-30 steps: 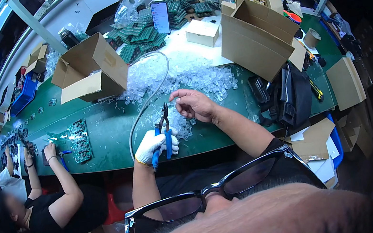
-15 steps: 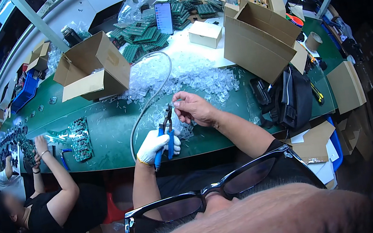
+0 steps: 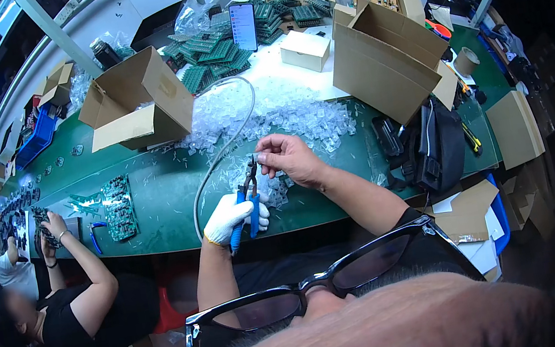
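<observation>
My left hand (image 3: 230,219), in a white glove, is closed around the blue handles of a pair of cutting pliers (image 3: 252,186). The dark jaws point up and away from me. Close to their tips is my bare right hand (image 3: 292,160), thumb and forefinger pinched on a small clear plastic piece (image 3: 260,157). Whether the jaws touch that piece I cannot tell. Under and beside my hands lie loose clear pieces (image 3: 276,194). Beyond them spreads a large heap of clear plastic pieces (image 3: 283,111). A grey cable (image 3: 216,159) curves from the heap down past my left hand.
Open cardboard boxes stand left (image 3: 130,102) and right (image 3: 383,61) of the heap. A phone (image 3: 243,28) leans against stacked green circuit boards (image 3: 209,51). A black bag (image 3: 432,150) lies at right. To my left a co-worker (image 3: 84,274) handles a board beside another circuit board (image 3: 119,208).
My right hand has shifted slightly left, bringing the clear piece to the plier tips. My left hand has barely moved. The co-worker's hands have lowered with the circuit board.
</observation>
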The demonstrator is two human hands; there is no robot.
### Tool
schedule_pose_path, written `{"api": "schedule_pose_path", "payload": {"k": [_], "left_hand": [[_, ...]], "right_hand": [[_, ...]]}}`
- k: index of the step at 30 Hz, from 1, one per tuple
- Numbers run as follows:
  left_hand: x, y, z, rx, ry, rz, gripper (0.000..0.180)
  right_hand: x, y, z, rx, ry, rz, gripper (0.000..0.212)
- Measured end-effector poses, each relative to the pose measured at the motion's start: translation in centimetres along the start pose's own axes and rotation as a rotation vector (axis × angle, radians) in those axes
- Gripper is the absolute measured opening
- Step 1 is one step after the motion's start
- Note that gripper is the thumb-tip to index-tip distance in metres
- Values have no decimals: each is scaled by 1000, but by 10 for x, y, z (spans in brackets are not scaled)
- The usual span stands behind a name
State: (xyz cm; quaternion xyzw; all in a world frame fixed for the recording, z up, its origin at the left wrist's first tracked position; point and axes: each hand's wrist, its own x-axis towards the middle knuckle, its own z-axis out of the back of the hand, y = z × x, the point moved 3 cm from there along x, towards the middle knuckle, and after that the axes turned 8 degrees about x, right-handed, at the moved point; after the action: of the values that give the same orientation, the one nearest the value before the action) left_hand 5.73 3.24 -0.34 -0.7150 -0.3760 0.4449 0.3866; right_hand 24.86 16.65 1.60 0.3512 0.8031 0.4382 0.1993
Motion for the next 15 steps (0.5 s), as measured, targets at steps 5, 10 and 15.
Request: {"api": "schedule_pose_path", "payload": {"k": [5, 10, 15], "left_hand": [[0, -5, -6, 19, -37, 25, 54], [-4, -8, -9, 82, -128, 59, 40], [-3, -5, -1, 71, -132, 72, 49]], "right_hand": [[-4, -1, -3, -200, -88, 119, 21], [-6, 1, -6, -253, -96, 127, 19], [-4, -1, -6, -225, -86, 142, 19]]}}
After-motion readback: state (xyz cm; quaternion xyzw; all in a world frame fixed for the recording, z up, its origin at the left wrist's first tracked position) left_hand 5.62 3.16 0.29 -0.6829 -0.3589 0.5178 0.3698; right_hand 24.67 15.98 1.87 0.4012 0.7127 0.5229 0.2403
